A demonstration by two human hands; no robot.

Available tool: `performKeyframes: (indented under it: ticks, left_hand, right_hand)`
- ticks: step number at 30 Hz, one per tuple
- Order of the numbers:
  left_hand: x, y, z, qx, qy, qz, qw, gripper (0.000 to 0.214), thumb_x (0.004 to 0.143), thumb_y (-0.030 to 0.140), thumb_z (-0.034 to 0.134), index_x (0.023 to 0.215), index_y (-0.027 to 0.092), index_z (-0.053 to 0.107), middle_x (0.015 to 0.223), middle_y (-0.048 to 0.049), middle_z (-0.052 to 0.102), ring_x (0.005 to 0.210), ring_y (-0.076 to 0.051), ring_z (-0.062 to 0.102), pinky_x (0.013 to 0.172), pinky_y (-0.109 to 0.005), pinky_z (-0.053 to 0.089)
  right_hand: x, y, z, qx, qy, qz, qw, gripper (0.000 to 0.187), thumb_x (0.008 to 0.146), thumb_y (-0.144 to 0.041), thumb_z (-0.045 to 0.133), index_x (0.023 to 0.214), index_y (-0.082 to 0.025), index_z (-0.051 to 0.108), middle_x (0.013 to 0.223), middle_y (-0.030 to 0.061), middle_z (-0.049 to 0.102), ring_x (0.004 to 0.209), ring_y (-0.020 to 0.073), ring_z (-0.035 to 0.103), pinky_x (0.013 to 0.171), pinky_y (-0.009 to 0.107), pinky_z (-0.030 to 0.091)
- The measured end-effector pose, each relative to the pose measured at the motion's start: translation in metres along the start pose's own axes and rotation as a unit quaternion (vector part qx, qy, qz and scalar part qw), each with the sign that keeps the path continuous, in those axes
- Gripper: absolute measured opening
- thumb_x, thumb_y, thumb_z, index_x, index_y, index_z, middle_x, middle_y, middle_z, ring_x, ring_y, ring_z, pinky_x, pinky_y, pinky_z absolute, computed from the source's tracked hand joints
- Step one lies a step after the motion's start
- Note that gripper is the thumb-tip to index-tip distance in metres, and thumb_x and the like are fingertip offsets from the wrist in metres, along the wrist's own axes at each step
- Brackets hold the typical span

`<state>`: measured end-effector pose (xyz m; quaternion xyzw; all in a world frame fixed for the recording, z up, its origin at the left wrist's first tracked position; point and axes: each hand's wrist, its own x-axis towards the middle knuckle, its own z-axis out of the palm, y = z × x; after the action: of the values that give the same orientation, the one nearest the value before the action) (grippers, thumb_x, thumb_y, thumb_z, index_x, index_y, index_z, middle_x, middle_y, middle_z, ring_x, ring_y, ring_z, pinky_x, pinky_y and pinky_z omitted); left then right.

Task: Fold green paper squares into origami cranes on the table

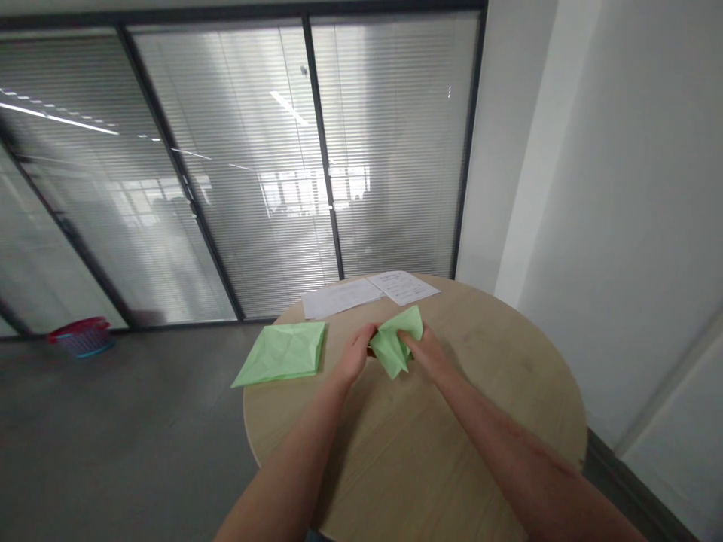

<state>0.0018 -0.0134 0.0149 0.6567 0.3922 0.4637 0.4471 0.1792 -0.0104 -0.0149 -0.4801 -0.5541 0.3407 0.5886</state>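
Observation:
Between my two hands, just over the round table, is a creased sheet of green paper [392, 348], partly folded with pointed corners sticking up and down. My left hand [357, 352] grips its left edge, fingers curled behind it. On the other side my right hand [422, 348] holds the paper, with the thumb pressed on its front. Some of the fingers of both hands are hidden behind the sheet. Left of my hands lies a stack of creased green paper [285, 351], its near left corner jutting past the table edge.
Two white printed sheets, a left one [342, 296] and a right one [404, 286], lie at the far edge of the wooden table [497, 361]. A red and blue basket [84, 337] stands on the floor at left. Glass partitions with blinds rise behind; a white wall is at right.

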Motion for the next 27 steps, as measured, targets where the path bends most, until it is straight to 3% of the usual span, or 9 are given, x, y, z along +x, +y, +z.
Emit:
performKeyframes:
  ticks: [3, 9, 13, 20, 23, 27]
  left_hand:
    - [0.002, -0.001, 0.001, 0.003, -0.015, 0.006, 1.0, 0.047, 0.088, 0.051, 0.053, 0.114, 0.015, 0.068, 0.1, -0.0086, 0.072, 0.083, -0.021, 0.063, 0.07, -0.03, 0.05]
    - [0.01, -0.008, 0.002, 0.03, -0.013, 0.079, 0.996, 0.043, 0.082, 0.045, 0.065, 0.113, 0.015, 0.068, 0.109, -0.0102, 0.071, 0.099, -0.023, 0.063, 0.09, -0.034, 0.047]
    - [0.01, -0.009, 0.001, 0.031, -0.005, 0.062, 0.998, 0.048, 0.084, 0.048, 0.063, 0.117, 0.014, 0.066, 0.103, -0.0101, 0.071, 0.09, -0.022, 0.064, 0.08, -0.032, 0.049]
    - [0.002, 0.0, 0.003, 0.021, 0.019, 0.013, 1.0, 0.058, 0.091, 0.059, 0.044, 0.117, 0.013, 0.067, 0.099, -0.0097, 0.072, 0.086, -0.022, 0.063, 0.065, -0.028, 0.049]
    - [0.004, 0.0, 0.003, 0.055, 0.024, 0.045, 0.997, 0.047, 0.088, 0.05, 0.056, 0.116, 0.014, 0.067, 0.107, -0.0108, 0.071, 0.091, -0.023, 0.063, 0.074, -0.031, 0.051]
    - [0.008, -0.001, 0.001, 0.18, 0.08, 0.096, 0.976, 0.027, 0.082, 0.026, 0.062, 0.105, 0.016, 0.07, 0.103, -0.0098, 0.071, 0.087, -0.021, 0.062, 0.076, -0.031, 0.05]
  right_hand:
    - [0.0, -0.001, 0.0, -0.012, 0.011, 0.01, 1.0, 0.036, 0.075, -0.042, 0.067, 0.104, -0.021, 0.061, 0.101, 0.0076, 0.069, 0.09, 0.0224, 0.066, 0.079, 0.033, 0.051]
    - [0.002, 0.0, 0.001, -0.051, 0.01, 0.01, 0.999, 0.037, 0.073, -0.042, 0.067, 0.102, -0.02, 0.059, 0.097, 0.0072, 0.068, 0.086, 0.0225, 0.065, 0.076, 0.033, 0.05]
    - [0.003, 0.001, 0.001, -0.068, 0.005, -0.004, 0.998, 0.038, 0.073, -0.04, 0.067, 0.104, -0.02, 0.058, 0.099, 0.0075, 0.068, 0.089, 0.0233, 0.065, 0.079, 0.034, 0.05]
    - [0.001, -0.001, -0.001, -0.055, 0.02, 0.0, 0.998, 0.035, 0.076, -0.038, 0.066, 0.107, -0.022, 0.059, 0.107, 0.0088, 0.069, 0.094, 0.0243, 0.065, 0.084, 0.036, 0.05]
    - [0.001, -0.001, -0.001, -0.088, 0.035, 0.005, 0.995, 0.034, 0.075, -0.036, 0.065, 0.105, -0.023, 0.058, 0.105, 0.008, 0.068, 0.092, 0.0234, 0.064, 0.083, 0.036, 0.049]
    - [0.0, 0.0, 0.0, -0.123, 0.039, -0.011, 0.992, 0.025, 0.076, -0.036, 0.062, 0.098, -0.024, 0.056, 0.095, 0.0055, 0.067, 0.085, 0.0224, 0.063, 0.078, 0.034, 0.047]
